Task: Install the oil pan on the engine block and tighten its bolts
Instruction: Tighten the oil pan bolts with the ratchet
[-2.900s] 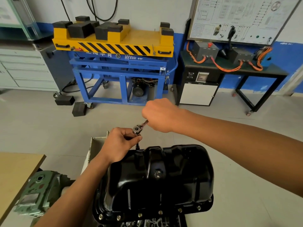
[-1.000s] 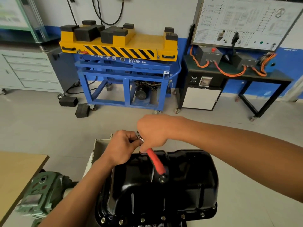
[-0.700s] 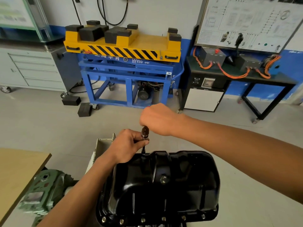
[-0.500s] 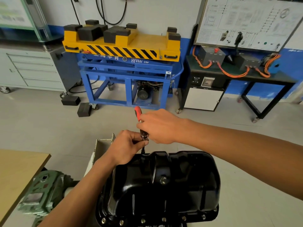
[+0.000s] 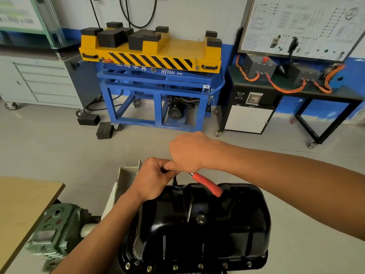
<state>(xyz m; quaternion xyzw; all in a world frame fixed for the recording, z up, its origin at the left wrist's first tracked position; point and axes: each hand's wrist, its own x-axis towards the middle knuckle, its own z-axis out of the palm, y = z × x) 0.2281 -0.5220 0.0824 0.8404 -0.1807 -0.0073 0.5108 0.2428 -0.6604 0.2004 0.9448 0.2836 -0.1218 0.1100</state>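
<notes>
Our left hand (image 5: 154, 178) sits at the far left corner of the oil pan (image 5: 227, 234), with its fingers curled around the head of the wrench (image 5: 207, 184). The head itself is hidden inside the grip. A short dark shaft (image 5: 175, 180) drops from under the fingers straight down to the far rim of the pan.

Our right hand (image 5: 189, 151) lies just beyond and to the right of the left one and touches it. It is closed in a fist on the wrench handle. The red end of the handle sticks out below the fist and slants toward us and to the right, over the far edge of the pan.

The pan lies directly below both hands, black and glossy, with its deep side facing up. A plug (image 5: 201, 218) sits near its centre. A row of bolts (image 5: 200, 265) lines the near flange.

To the left of the pan we see a white box (image 5: 126, 175), a green gear housing (image 5: 57, 232) and a wooden table (image 5: 21, 198). Against the far wall stand a blue cart with a yellow top (image 5: 156, 56), a grey drawer cabinet (image 5: 43, 82) and a bench with orange cables (image 5: 286, 89).
</notes>
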